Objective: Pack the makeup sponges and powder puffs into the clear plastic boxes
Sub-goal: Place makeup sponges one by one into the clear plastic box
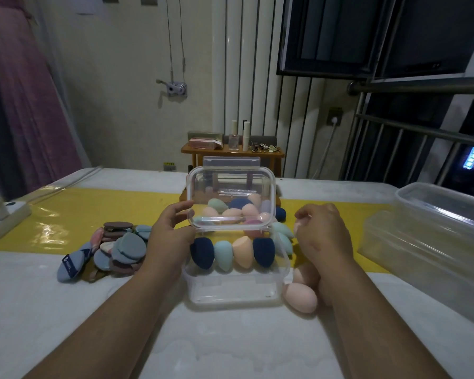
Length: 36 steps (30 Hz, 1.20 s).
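Clear box (231, 291) sits between my hands, lid (230, 187) upright. Left hand (170, 231) grips the lid's left edge, thumb in front, fingers curled behind. Right hand (323, 236) is curled round a pale pink sponge (297, 228), mostly hidden under the fingers. A row of sponges (241, 251) in the box lies just right of my left fingers. More loose sponges (283, 232) beyond are blurred through the lid. Two pink sponges (300, 296) sit by my right wrist, one half covered. Puffs (115, 250) are piled left of my left fingers. White table (230, 351), yellow strip (80, 214), big tubs (435, 242) cut off right. Dim room: curtain (25, 105), wooden shelf (268, 154), window bars (394, 149).
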Each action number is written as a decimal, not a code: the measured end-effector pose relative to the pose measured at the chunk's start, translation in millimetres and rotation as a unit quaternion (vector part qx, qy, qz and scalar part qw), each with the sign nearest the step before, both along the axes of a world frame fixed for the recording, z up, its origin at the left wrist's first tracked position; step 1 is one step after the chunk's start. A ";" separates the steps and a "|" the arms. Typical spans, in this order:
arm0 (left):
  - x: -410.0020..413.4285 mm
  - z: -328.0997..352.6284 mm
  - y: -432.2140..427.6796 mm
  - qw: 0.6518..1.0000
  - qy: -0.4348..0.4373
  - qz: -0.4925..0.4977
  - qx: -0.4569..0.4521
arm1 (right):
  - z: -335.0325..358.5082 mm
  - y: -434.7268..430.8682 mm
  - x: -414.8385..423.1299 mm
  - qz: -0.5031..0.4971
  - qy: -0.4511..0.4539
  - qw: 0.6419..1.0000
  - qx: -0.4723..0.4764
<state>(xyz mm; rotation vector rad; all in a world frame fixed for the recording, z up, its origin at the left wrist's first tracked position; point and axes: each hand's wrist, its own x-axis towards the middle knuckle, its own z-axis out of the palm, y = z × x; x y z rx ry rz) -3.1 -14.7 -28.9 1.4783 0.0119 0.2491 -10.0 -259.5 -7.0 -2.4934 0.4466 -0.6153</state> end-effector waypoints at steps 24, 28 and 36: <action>-10.3 10.8 -8.5 0.999 0.014 0.002 -0.047 | 13.1 71.7 -20.1 0.351 -0.034 0.925 0.139; -10.2 11.4 -7.3 0.999 0.008 -0.008 -0.051 | 12.0 77.3 -19.4 0.376 -0.032 0.912 0.158; -6.9 9.4 -7.1 0.998 0.005 -0.011 -0.056 | 9.7 80.3 -11.0 0.380 -0.020 0.915 0.136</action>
